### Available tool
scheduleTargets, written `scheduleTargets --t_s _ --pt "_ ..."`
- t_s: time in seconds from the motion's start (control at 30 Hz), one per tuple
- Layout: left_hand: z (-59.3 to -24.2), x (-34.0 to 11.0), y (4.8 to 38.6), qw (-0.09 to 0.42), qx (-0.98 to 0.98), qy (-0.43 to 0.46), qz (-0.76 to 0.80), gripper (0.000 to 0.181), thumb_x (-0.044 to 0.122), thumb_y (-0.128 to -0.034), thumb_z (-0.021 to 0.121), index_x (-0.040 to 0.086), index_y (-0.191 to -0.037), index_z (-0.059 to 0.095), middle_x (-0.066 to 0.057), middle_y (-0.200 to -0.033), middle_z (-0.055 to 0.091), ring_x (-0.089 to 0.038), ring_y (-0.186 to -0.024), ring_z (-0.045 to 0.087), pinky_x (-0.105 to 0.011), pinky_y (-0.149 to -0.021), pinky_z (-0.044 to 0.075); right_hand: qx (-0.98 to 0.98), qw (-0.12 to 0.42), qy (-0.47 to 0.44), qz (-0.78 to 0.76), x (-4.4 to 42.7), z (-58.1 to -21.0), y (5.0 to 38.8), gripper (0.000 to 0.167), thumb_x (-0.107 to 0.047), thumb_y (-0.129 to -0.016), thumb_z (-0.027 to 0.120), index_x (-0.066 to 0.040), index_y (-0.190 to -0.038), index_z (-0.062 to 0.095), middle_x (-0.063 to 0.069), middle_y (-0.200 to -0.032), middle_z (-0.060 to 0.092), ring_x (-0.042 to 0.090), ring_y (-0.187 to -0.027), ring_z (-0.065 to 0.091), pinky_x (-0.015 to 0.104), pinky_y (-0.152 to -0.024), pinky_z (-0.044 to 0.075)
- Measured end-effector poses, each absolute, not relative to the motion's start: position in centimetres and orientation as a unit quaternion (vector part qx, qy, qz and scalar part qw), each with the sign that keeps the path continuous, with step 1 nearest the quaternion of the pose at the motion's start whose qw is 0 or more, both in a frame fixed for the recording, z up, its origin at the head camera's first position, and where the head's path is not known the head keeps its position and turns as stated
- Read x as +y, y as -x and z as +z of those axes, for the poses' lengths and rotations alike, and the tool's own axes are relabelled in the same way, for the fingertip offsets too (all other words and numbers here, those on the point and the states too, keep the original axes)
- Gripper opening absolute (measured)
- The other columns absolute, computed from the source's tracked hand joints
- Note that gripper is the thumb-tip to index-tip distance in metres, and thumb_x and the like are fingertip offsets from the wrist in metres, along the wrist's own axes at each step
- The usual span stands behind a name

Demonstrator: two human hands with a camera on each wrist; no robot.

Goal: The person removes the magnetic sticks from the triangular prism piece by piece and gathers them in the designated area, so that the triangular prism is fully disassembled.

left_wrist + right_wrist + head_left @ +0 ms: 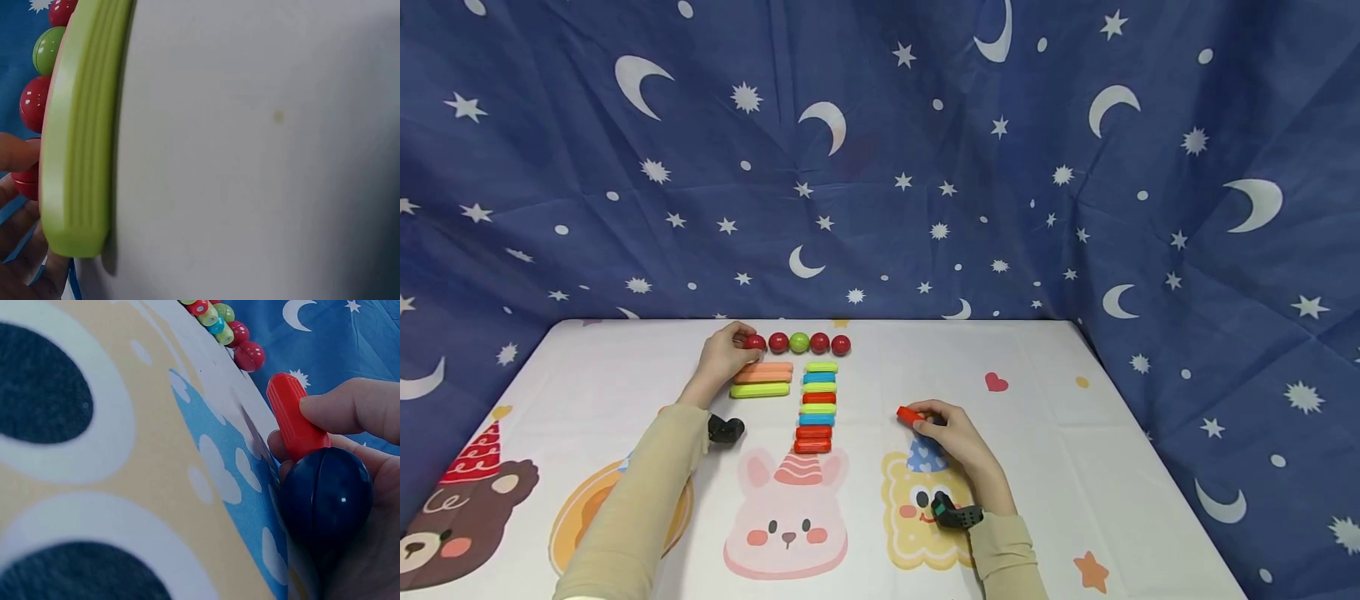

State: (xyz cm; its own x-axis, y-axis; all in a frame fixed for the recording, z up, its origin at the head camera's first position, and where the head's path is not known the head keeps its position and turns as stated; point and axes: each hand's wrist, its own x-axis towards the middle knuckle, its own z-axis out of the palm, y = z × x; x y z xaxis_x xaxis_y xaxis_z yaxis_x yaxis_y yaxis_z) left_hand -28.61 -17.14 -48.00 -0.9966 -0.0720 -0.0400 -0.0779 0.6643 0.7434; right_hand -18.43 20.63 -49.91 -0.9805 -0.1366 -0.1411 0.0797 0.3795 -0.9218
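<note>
At the left end of a row of balls, my left hand (724, 358) pinches a red ball (755, 342) between thumb and fingers. Its neighbours in the row are red balls and one green ball (799, 342). Just in front of that hand lie two orange sticks (763, 372) and a longer yellow-green stick (761, 390), which looms large in the left wrist view. My right hand (951, 433) grips a short red stick (294, 415) over the table. Under that stick, against the palm, the right wrist view shows a dark blue glossy ball (326, 500); the head view hides it.
A column of short coloured sticks (818, 408), red, blue and yellow-green, runs down the table between the hands. The white tablecloth (1075, 467) bears cartoon prints. A blue curtain (880, 208) with moons and stars stands along the back.
</note>
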Motion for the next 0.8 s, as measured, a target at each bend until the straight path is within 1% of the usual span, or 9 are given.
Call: scheduleTargets --t_s 0.13,0.3,0.43,0.6,0.7,0.8 --pt "-48.0 -17.2 28.7 0.012 0.913 0.041 0.406 0.045 0.011 -0.0864 0.065 -0.001 -0.127 0.052 -0.026 -0.119 0.058 -0.034 -0.104 0.055 -0.042 -0.089 0.051 0.824 0.095 0.019 -0.558 20.6 -49.8 18.3 0.024 -0.008 -0.086 0.066 -0.005 -0.11 0.068 0.008 -0.092 0.059 0.016 -0.081 0.047 0.021 -0.068 0.039" --pt "-47.8 -17.2 28.6 0.018 0.91 0.04 0.413 0.046 0.012 -0.0868 0.065 -0.001 -0.129 0.051 -0.027 -0.121 0.058 -0.036 -0.107 0.056 -0.044 -0.093 0.051 0.828 0.094 0.013 -0.552 20.6 -50.0 18.3 0.024 -0.007 -0.087 0.066 -0.005 -0.111 0.068 0.008 -0.094 0.059 0.015 -0.082 0.047 0.021 -0.07 0.039" --pt "-47.6 -17.5 28.4 0.009 0.906 0.03 0.421 0.047 0.012 -0.0867 0.065 -0.003 -0.129 0.051 -0.028 -0.121 0.058 -0.038 -0.111 0.057 -0.046 -0.094 0.049 0.835 0.085 0.006 -0.544 20.4 -50.2 18.4 0.024 -0.004 -0.088 0.064 -0.001 -0.111 0.067 0.009 -0.093 0.058 0.016 -0.081 0.046 0.021 -0.069 0.038" --pt "-46.4 -17.9 27.6 -0.016 0.898 0.027 0.439 0.046 0.01 -0.0885 0.063 -0.003 -0.131 0.05 -0.027 -0.125 0.056 -0.041 -0.116 0.054 -0.05 -0.098 0.046 0.833 0.086 0.007 -0.546 20.5 -50.1 18.4 0.025 -0.005 -0.088 0.064 -0.001 -0.112 0.067 0.009 -0.093 0.059 0.016 -0.082 0.047 0.021 -0.069 0.039" --pt "-45.4 -17.5 26.8 -0.046 0.892 0.021 0.45 0.044 0.008 -0.089 0.062 -0.001 -0.131 0.051 -0.026 -0.126 0.056 -0.041 -0.117 0.054 -0.05 -0.098 0.046 0.829 0.094 0.01 -0.551 20.6 -50.0 18.4 0.025 -0.007 -0.088 0.066 -0.004 -0.112 0.068 0.008 -0.095 0.06 0.017 -0.082 0.048 0.021 -0.07 0.04" --pt "-44.4 -16.3 25.8 -0.078 0.882 0.005 0.465 0.042 0.008 -0.0883 0.063 0.0 -0.128 0.054 -0.024 -0.124 0.058 -0.039 -0.115 0.054 -0.05 -0.096 0.046 0.829 0.1 0.011 -0.55 20.8 -50.0 18.4 0.025 -0.009 -0.087 0.066 -0.008 -0.112 0.069 0.007 -0.096 0.06 0.017 -0.084 0.049 0.022 -0.072 0.041"
